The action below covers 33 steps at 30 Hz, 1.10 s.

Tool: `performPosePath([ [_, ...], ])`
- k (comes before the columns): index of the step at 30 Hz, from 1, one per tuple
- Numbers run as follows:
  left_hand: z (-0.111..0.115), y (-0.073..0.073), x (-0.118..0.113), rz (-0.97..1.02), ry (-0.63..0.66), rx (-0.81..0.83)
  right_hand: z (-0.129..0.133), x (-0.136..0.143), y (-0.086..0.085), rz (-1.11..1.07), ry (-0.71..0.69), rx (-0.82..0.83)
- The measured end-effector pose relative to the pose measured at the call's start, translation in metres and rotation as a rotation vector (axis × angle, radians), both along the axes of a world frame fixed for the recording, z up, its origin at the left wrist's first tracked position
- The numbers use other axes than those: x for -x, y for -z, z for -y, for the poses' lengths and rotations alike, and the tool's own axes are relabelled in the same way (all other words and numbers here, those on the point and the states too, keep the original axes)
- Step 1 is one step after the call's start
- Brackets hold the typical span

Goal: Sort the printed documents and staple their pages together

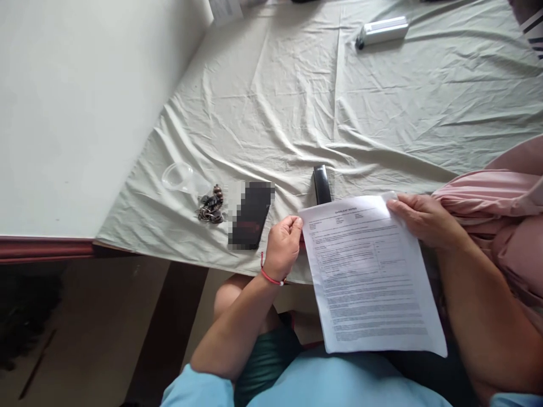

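Between my two hands a printed white sheet of paper (373, 277) hangs over the table's front edge and my lap. My left hand (287, 246), with a red string bracelet at the wrist, pinches its upper left corner. At the upper right corner, my right hand (422, 219) grips the paper between thumb and fingers. A black stapler-like object (322, 183) lies just beyond the sheet's top edge, its near end hidden by the paper. Left of my left hand rests a dark phone-like object (253, 217), partly blurred out.
A bunch of keys (211, 206) and a clear plastic lid or cup (180, 178) lie at the left on the cloth-covered table (271, 96). Farther back is a silver-white box-like object (384, 31). Pink fabric (504, 192) is at the right, a white wall (85, 113) at the left.
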<state>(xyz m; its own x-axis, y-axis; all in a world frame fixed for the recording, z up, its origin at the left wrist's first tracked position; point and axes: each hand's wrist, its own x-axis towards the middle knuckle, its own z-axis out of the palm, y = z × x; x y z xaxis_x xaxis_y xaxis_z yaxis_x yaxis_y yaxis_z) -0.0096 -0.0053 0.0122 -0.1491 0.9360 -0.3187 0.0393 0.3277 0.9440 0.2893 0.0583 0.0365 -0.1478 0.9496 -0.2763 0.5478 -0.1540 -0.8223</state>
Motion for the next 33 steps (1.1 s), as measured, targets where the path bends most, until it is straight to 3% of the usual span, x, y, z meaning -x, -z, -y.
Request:
performPosePath([
  [7,-0.002,-0.009,0.0,-0.25,0.149,0.075,-0.003,-0.007,-0.009,0.187,-0.248,0.207],
  [13,-0.006,-0.01,0.005,-0.363,0.241,0.078,-0.002,-0.011,-0.012,0.368,-0.355,0.129],
  [17,-0.015,-0.016,0.001,-0.459,0.247,0.058,-0.002,-0.008,-0.014,0.457,-0.339,0.07],
  [22,-0.027,-0.018,-0.008,-0.533,0.232,0.007,-0.004,-0.01,-0.012,0.486,-0.273,0.108],
  [29,-0.044,-0.022,-0.018,-0.749,0.401,0.149,-0.004,-0.016,-0.011,0.48,-0.164,0.129],
  [33,-0.049,-0.026,-0.023,-0.927,0.444,0.136,-0.005,-0.012,-0.015,0.644,-0.157,0.016],
])
